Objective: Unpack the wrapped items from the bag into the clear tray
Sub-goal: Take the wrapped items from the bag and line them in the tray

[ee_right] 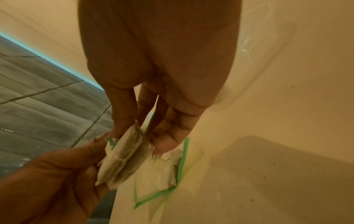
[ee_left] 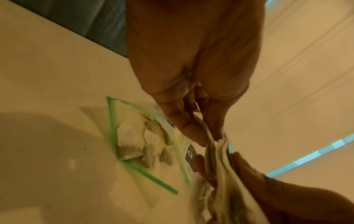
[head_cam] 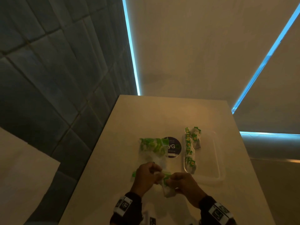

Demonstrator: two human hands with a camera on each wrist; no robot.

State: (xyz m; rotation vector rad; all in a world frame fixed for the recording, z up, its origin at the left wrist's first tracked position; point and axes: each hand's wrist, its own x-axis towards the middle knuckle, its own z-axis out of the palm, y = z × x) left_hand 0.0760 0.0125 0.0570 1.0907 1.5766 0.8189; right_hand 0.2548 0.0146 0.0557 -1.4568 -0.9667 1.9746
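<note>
just above the zip bag [head_cam: 152, 151] mouth, left hand [head_cam: 146, 177] and right hand [head_cam: 183, 184] both pinch one wrapped packet [head_cam: 167, 184], sharing it before the clear tray [head_cam: 215, 159].

Round dark sticker [head_cam: 172, 146] on table [head_cam: 129, 120]

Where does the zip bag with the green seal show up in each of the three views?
Head: the zip bag lies at centre on the table, just beyond the hands, left of the clear tray.
Left wrist: lower centre, mouth open, wrapped items inside.
Right wrist: lower centre, under the right hand's fingertips.
Shared landmark: the bundle of wrapped items held between both hands, in all three views.
</note>
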